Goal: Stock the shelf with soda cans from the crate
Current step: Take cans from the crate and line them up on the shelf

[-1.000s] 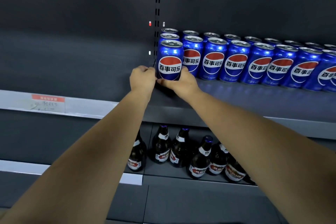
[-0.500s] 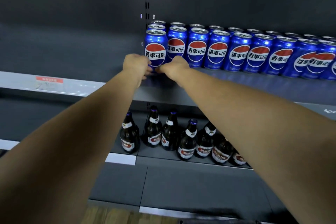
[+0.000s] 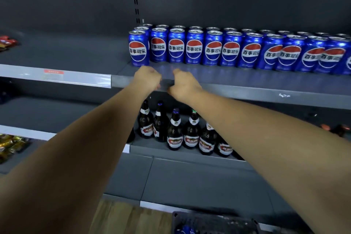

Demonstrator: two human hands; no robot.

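Blue soda cans stand in rows along the upper shelf [image 3: 247,89]. The leftmost front can [image 3: 138,49] stands upright at the row's left end. My left hand [image 3: 147,80] and my right hand [image 3: 183,84] hover side by side at the shelf's front edge, just below and in front of that can and apart from it. Both hands hold nothing, and their fingers are loosely curled and mostly hidden behind the backs of the hands. A dark crate [image 3: 209,222] shows at the bottom edge with a blue can [image 3: 185,230] inside.
Dark beer bottles [image 3: 174,133] crowd the shelf below, under my arms. The upper shelf left of the cans is bare, with a price strip [image 3: 55,76] on its edge. Snack packets [image 3: 11,146] lie at far left. Wooden floor [image 3: 121,218] shows below.
Both hands have let go of the leftmost can and drawn back toward the shelf's front edge. The view has tilted down and pulled back, bringing the crate into sight.
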